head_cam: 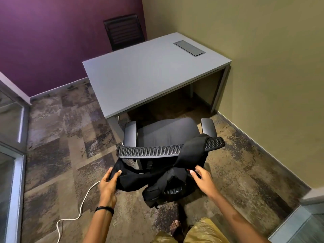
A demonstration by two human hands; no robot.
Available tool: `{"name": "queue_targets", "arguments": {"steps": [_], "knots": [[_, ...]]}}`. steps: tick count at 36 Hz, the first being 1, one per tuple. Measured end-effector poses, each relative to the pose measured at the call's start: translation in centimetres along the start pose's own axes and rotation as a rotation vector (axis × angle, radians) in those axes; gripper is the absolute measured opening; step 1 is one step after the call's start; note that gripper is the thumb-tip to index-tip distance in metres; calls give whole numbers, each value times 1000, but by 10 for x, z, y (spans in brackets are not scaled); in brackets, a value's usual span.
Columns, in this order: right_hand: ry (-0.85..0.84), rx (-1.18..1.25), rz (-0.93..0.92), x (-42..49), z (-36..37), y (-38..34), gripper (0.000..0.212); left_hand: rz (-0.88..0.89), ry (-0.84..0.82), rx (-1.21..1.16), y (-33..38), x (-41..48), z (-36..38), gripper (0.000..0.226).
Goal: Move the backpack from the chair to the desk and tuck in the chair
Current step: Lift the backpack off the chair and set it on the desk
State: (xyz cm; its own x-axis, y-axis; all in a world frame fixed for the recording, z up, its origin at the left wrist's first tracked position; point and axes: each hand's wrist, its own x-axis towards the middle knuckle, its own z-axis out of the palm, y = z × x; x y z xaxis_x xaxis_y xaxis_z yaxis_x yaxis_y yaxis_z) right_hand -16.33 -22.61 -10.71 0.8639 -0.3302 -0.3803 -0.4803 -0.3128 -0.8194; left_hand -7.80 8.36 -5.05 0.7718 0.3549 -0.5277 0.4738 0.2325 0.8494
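Note:
A black backpack hangs behind the backrest of a grey office chair, with one strap looped over the backrest's right end. My left hand grips the other strap at the lower left of the backrest. My right hand touches the bag's right side, thumb and fingers on the fabric. The chair stands pulled out from the grey desk, its seat facing the desk.
A second dark chair stands behind the desk by the purple wall. A grey cable hatch sits in the desktop. A white cable snakes over the carpet at the left. Glass partitions flank both sides. The olive wall runs along the right.

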Motion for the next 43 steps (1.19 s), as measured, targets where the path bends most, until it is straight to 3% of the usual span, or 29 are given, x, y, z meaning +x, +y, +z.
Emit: {"name": "queue_targets", "arguments": {"steps": [5,14,21,24,28,32,34,35,39,43], "knots": [[78,-15,-6,16,-5,-7,12,-52,-58,5,-17,-7,4,54],[22,-109,-27,17,-25,2,23,23,-160,88,-26,-8,49,54],[84,-149,-61,12,-31,5,20,79,-399,342,-55,-33,74,71],[135,-149,-100,13,-32,5,46,11,-510,470,-68,-42,83,73],[140,-156,-104,11,-32,6,46,-120,-694,747,-84,-52,88,70],[157,-144,-95,8,-30,9,43,-162,-764,855,-94,-61,93,65],[128,-102,-73,6,-30,9,29,-129,-765,845,-97,-64,89,63],[98,-82,-59,2,-29,9,12,-106,-764,844,-98,-64,86,63],[-19,-76,9,-5,-28,10,52,-20,-867,885,-106,-65,76,75],[-53,-139,20,-6,-28,21,62,174,-924,1075,-116,-68,70,109]]}}
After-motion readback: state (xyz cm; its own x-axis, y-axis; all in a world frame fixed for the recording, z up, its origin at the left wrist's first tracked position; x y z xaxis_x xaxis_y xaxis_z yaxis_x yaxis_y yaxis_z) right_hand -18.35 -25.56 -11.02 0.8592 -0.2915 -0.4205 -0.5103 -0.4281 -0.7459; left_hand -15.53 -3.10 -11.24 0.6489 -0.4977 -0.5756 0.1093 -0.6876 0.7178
